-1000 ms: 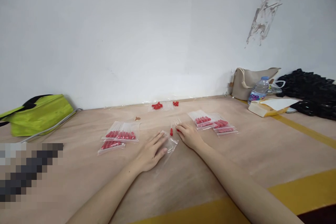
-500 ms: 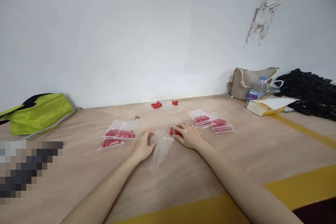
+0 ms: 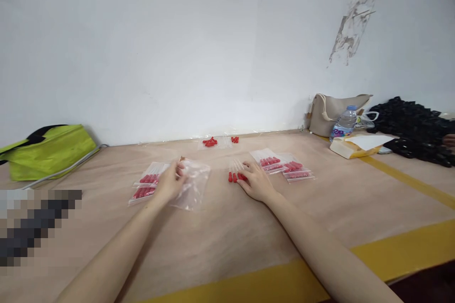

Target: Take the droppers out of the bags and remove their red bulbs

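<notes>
My left hand (image 3: 171,182) is closed on the edge of a clear zip bag (image 3: 195,181), which spreads flat to its right. Beyond my left fingers, filled zip bags (image 3: 144,192) lie overlapping, showing rows of red ends. Several red-ended clear sticks (image 3: 232,177) lie side by side on the table, their thin stems pointing away. Over the right part of that row my right hand (image 3: 256,182) is curled, thumb and fingers around the red ends; its fingertips partly cover them. More filled zip bags (image 3: 269,161) rest just past my right hand.
Loose red pieces (image 3: 210,142) lie on clear plastic by the wall, beside a small red cluster (image 3: 235,139). At left is a lime-green bag (image 3: 53,151) with a cable. At right are a beige bag (image 3: 334,113), a water bottle (image 3: 344,124), a tissue pack (image 3: 355,147) and a black heap (image 3: 415,125).
My left hand has moved left and slightly away with the clear zip bag, which now lies more spread out. My right hand has stayed by the sticks; more red ends show.
</notes>
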Tool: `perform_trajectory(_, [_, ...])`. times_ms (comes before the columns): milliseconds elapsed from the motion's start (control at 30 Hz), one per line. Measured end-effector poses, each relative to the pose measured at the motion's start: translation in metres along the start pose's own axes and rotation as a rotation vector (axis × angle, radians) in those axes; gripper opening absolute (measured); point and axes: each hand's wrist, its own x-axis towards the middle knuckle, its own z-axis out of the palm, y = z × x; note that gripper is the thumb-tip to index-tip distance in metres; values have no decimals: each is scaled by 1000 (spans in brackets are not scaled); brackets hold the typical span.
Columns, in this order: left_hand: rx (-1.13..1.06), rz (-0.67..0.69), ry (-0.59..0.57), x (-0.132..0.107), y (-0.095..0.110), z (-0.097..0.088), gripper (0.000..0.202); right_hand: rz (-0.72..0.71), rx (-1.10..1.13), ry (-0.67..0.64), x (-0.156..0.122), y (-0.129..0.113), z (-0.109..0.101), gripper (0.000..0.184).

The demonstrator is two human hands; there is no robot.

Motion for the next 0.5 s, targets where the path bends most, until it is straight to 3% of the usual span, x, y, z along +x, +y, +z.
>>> perform_trajectory(100, [202, -108, 138, 33, -25, -20, 26, -13, 23, 4, 0, -1, 0, 19])
perform_trajectory(233, [449, -155, 107, 63, -49, -41, 27, -42, 44, -11, 0, -1, 0, 18])
perform_trajectory(333, [517, -140, 103, 64, -52, -50, 25, -51, 47, 3, 0, -1, 1, 21])
perform_trajectory(433, [574, 104, 137, 46, -39, -55, 17, -45, 52, 36, 1, -1, 2, 22])
perform_trajectory(500, [514, 418, -3, 26, -27, -56, 17, -42, 59, 62, 1, -1, 2, 22])
